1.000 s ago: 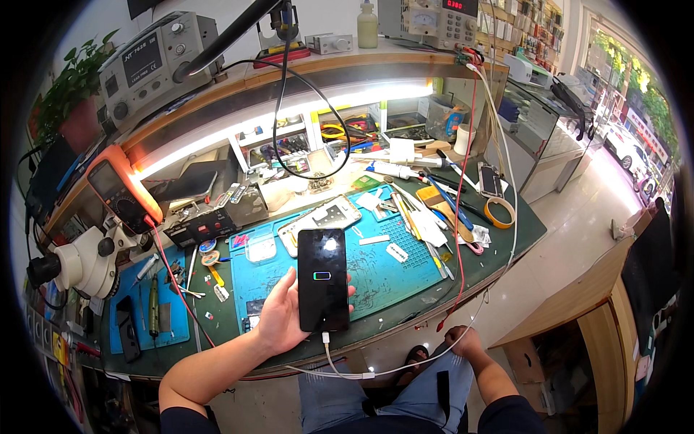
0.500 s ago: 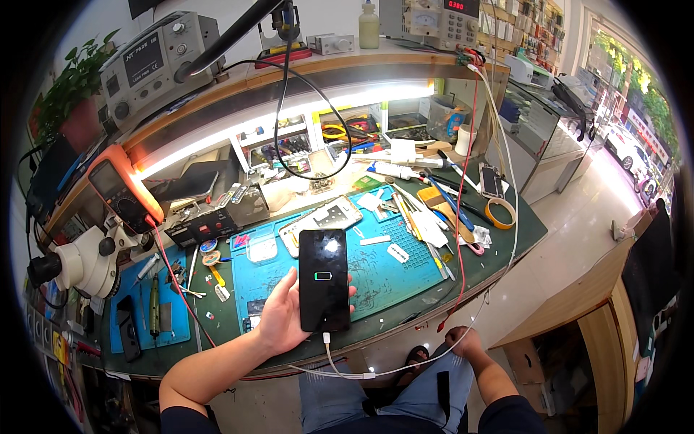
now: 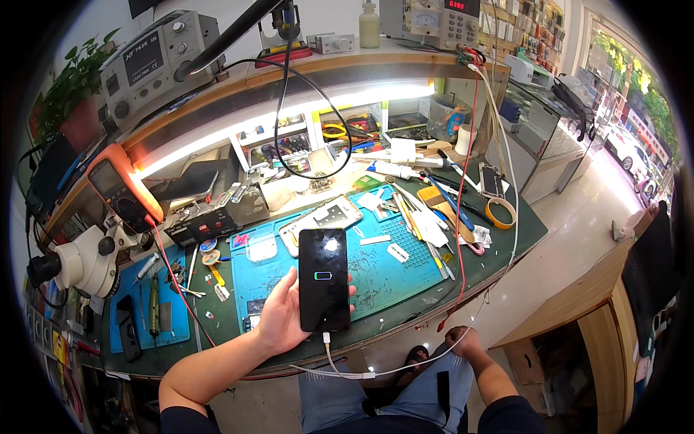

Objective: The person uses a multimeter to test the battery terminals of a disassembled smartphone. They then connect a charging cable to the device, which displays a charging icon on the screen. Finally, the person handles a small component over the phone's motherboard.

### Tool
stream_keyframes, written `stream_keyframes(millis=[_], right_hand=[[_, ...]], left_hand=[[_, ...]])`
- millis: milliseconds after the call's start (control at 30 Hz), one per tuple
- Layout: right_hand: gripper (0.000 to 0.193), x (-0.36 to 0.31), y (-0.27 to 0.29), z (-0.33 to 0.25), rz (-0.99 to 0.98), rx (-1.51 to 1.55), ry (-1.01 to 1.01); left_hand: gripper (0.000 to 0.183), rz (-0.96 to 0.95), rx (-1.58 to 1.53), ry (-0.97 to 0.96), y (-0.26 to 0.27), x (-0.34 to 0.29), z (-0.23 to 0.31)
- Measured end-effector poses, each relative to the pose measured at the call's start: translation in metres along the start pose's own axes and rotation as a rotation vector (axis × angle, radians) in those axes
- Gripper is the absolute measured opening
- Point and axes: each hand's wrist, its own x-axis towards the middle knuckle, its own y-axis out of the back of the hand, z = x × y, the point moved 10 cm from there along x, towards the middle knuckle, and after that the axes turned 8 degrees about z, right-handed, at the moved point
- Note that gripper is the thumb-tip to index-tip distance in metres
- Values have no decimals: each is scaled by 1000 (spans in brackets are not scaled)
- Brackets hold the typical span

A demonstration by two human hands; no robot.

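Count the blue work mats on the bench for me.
2. A large one shows behind the phone in the left hand; a smaller one lies at left, beside the microscope. Others could be hidden.

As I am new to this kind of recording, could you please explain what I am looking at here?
No machine is at work here: these are a person's bare hands, seen from above by a wide fisheye camera worn on the head, so straight edges bend near the rim. The left hand holds a dark phone, its screen showing a battery symbol, with a white cable plugged into its lower end. The right hand is by the right knee. On the green workbench lie a blue mat, a pale phone-sized frame and a yellow tape ring.
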Motion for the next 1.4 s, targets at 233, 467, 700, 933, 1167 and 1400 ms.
stream_keyframes(millis=[233,467,700,933,1167,1400], right_hand=[[32,1,-1,3,20,7,-5],[31,4,-7,5,46,26,40],[30,2,-6,0,27,29,59],[31,1,-2,-2,17,38,43],[33,-1,3,-2,-17,44,4],[32,1,1,-1,-1,34,12]], left_hand=[[68,-5,3,5,-1,0,0],[68,-2,-14,8,0,-2,-1],[71,-46,-8,22,1,-1,-1],[70,-44,-20,27,2,-1,-1],[67,-10,-29,17,-2,0,0],[68,-7,-19,12,-2,-1,0]])
